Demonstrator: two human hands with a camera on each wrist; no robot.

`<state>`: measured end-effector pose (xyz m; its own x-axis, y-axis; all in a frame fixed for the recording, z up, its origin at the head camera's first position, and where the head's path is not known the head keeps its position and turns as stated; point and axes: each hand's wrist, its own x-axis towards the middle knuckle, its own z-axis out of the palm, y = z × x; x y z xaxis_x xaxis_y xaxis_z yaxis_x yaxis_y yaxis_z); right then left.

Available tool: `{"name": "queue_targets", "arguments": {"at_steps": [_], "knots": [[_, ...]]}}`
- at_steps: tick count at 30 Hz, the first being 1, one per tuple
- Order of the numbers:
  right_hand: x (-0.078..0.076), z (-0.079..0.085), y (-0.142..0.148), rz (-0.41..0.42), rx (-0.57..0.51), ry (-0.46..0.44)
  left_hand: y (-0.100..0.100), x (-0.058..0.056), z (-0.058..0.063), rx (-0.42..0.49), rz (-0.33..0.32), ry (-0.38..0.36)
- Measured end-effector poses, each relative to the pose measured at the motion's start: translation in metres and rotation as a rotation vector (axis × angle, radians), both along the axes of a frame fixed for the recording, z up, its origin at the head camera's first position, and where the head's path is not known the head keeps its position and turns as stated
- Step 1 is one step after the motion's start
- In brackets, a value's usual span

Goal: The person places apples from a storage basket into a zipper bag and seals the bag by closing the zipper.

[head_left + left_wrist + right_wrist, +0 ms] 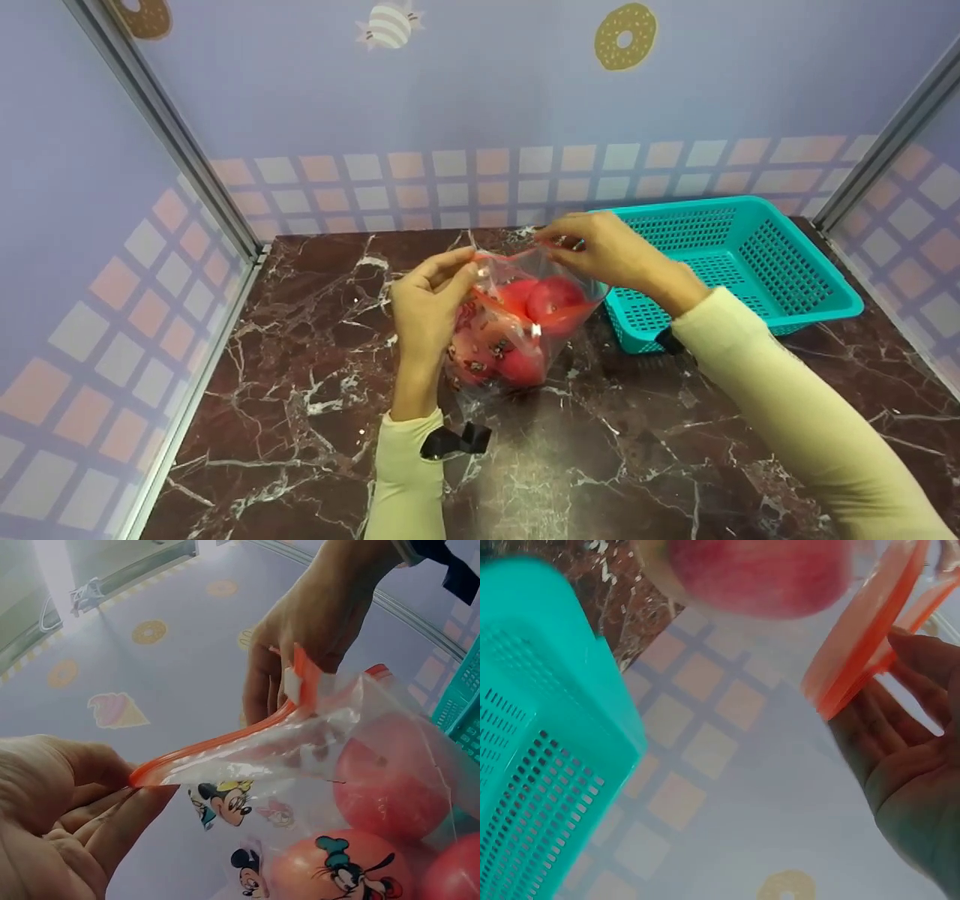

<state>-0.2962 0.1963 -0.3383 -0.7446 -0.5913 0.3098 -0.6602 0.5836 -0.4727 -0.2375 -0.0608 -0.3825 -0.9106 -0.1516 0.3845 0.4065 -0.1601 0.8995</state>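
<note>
A clear zip bag [489, 341] with cartoon prints stands on the table, its mouth apart, with several red apples [555, 298] inside. My left hand [429, 304] pinches one end of its orange zip strip [217, 744] between thumb and fingers. On the far right side, my right hand [604, 247] holds the opposite part of the rim, thumb and fingers on the orange edge [870, 630]. A white slider [535, 329] sits on the strip. In the right wrist view a red apple [765, 574] shows close by, blurred.
To the right of the bag stands a turquoise perforated basket [814, 319], near the right forearm. Dark marbled tabletop [315, 420] lies under everything. Printed panels [487, 97] enclose the back and both sides.
</note>
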Motion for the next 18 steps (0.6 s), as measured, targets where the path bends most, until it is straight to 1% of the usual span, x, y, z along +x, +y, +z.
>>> {"name": "queue_targets", "arguments": {"at_steps": [3, 6, 8, 9, 11, 12, 14, 15, 16, 18], "knots": [[-0.008, 0.001, 0.000, -0.028, 0.000, -0.017, -0.006, 0.001, 0.002, -0.066, -0.065, 0.019], [-0.010, 0.001, 0.003, -0.078, -0.041, -0.039, -0.014, 0.007, 0.005, -0.211, -0.123, 0.061], [-0.011, 0.000, 0.005, -0.116, -0.066, -0.046, -0.015, 0.012, 0.009, -0.356, -0.173, 0.090], [-0.012, -0.001, 0.006, -0.132, -0.075, -0.047, -0.014, 0.015, 0.010, -0.428, -0.207, 0.099], [-0.013, -0.001, 0.008, -0.167, -0.082, -0.046, -0.007, 0.020, 0.011, -0.582, -0.266, 0.118], [-0.014, -0.002, 0.009, -0.182, -0.083, -0.047, -0.002, 0.023, 0.011, -0.660, -0.281, 0.124], [-0.015, -0.003, 0.009, -0.203, -0.088, -0.054, 0.012, 0.029, 0.011, -0.810, -0.271, 0.122], [-0.015, -0.003, 0.009, -0.213, -0.090, -0.059, 0.019, 0.031, 0.010, -0.881, -0.243, 0.132], [-0.015, -0.003, 0.009, -0.223, -0.092, -0.062, 0.025, 0.033, 0.010, -0.954, -0.199, 0.142], [-0.016, -0.004, 0.010, -0.233, -0.093, -0.066, 0.035, 0.035, 0.008, -1.053, -0.121, 0.161]]}}
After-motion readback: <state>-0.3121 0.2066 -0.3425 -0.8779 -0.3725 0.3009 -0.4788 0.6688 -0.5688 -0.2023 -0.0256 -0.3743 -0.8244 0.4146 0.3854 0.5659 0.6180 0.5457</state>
